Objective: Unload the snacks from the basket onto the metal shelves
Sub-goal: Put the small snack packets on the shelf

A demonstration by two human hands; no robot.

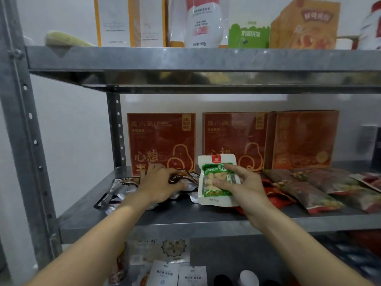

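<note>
With the shelf (206,216) well stocked, your right hand (242,187) has a peanut packet (215,182) in its grip, not yet placed, while your left hand (162,185) rests loosely on dark packets (121,189).

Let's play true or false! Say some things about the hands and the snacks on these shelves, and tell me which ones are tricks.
1. The right hand holds the peanut packet. True.
2. The left hand holds a bottle. False: it rests on dark foil packets on the middle shelf.
3. Red boxes stand at the back of the middle shelf. True.
4. The green carton sits on the middle shelf. False: it stands on the top shelf.
</note>
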